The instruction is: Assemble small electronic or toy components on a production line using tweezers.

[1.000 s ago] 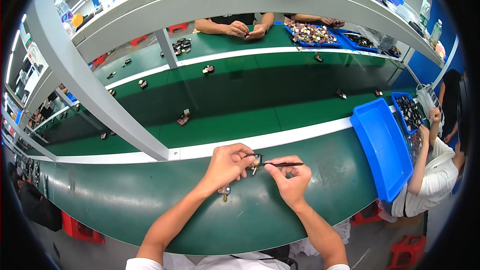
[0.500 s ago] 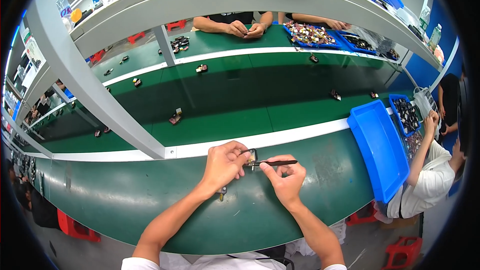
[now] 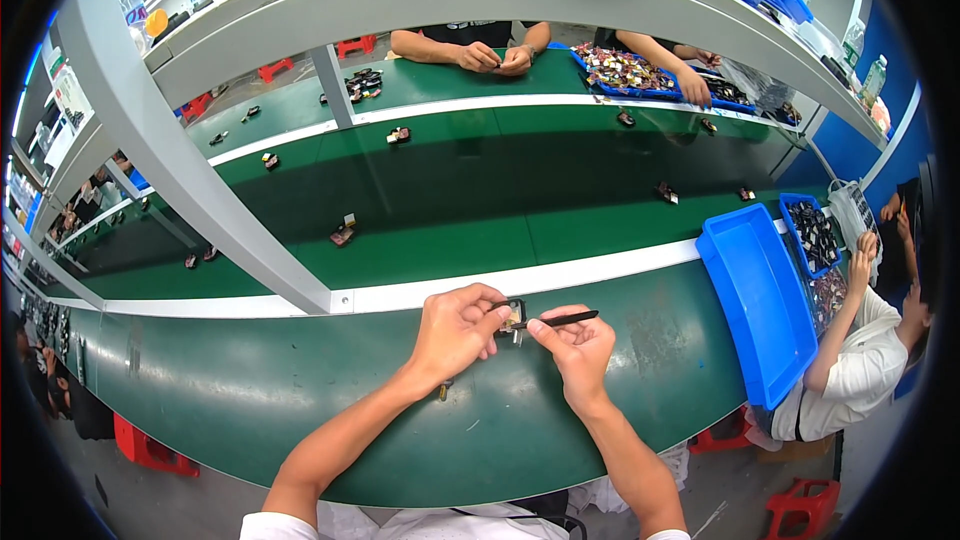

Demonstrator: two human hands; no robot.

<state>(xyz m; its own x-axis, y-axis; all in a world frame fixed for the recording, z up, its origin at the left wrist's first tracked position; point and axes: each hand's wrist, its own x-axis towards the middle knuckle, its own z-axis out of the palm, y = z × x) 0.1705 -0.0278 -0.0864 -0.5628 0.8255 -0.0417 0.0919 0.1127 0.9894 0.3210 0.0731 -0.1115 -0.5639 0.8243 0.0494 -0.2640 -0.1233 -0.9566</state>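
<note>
One co-worker's hand [image 3: 693, 87] moved forward, left grip [image 3: 455, 333] clamped on one framed part [image 3: 517, 317], right grip [image 3: 580, 352] on one black tool [image 3: 573, 318]

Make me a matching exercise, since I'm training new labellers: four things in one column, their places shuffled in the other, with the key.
Things
1. Slim black stick-shaped tool
2. Small black-framed part
3. Large rectangular blue plastic tray
4. Red plastic stools

Places
A. At the right end of the near green tabletop
B. Held between the fingers of the right hand
C. On the grey floor
D. Held at the fingertips of the left hand

Right pairs: 1-B, 2-D, 3-A, 4-C
</note>
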